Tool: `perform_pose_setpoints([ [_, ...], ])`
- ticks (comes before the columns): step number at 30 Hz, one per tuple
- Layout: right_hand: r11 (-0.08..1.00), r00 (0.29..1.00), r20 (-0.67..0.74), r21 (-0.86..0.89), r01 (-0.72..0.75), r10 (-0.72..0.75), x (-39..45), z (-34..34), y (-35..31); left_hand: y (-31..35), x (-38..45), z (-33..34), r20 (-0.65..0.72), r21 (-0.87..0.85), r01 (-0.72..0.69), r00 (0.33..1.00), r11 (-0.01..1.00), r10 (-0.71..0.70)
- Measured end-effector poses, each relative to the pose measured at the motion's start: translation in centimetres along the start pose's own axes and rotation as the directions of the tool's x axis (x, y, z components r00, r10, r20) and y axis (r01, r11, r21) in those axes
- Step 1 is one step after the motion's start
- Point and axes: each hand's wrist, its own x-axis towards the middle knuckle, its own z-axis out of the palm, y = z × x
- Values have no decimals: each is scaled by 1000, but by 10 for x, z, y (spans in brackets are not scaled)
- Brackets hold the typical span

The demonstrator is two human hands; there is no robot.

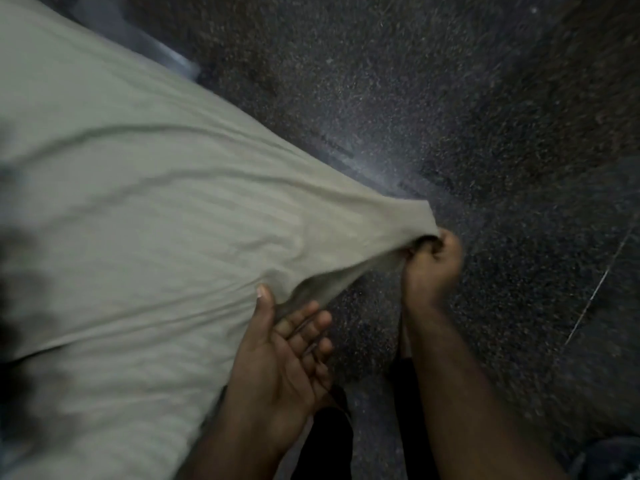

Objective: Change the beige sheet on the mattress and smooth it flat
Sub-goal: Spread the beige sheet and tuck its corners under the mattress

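The right hand [433, 261] is fisted around a corner of the beige sheet [138, 202], pulling it taut toward 4 o'clock over the speckled floor [450, 98]. The left hand [287, 351] lies palm up at 6 o'clock, fingers loose, thumb touching the sheet's edge; the sheet spreads toward 9 o'clock.

Dark speckled floor [450, 98], thin pale line [602, 282] across it

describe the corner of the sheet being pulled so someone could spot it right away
The beige sheet fills the left of the view over a dark speckled floor. Follow its folds right to the point bunched in the right hand. The left hand lies open beneath the edge.
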Motion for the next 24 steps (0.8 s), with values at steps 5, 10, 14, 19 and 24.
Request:
perform_pose_setpoints([
  [5, 977, 997, 80, -208, 36, -20, 53, -29, 1, -13, 2, 15, -121, 23, -155, 980, 988, 157],
  [10, 949, 845, 444, -227, -218, 300, 41, -1, -6, -16, 0, 7, -167, 165, -59, 982, 985, 87],
  [14, 913, 790, 477, -74, -400, 385, -4, 28, -12, 2, -6, 8, -101, 30, -34, 994, 999, 37],
  [19, 799, 672, 570, 45, -599, 472, -31, 56, -15, 12, 10, 24, -58, -286, -100, 994, 953, 88],
  [24, 930, 732, 614, -8, -369, 296, -21, 66, -13, 4, 13, 28, -53, -352, -199, 980, 915, 193],
])
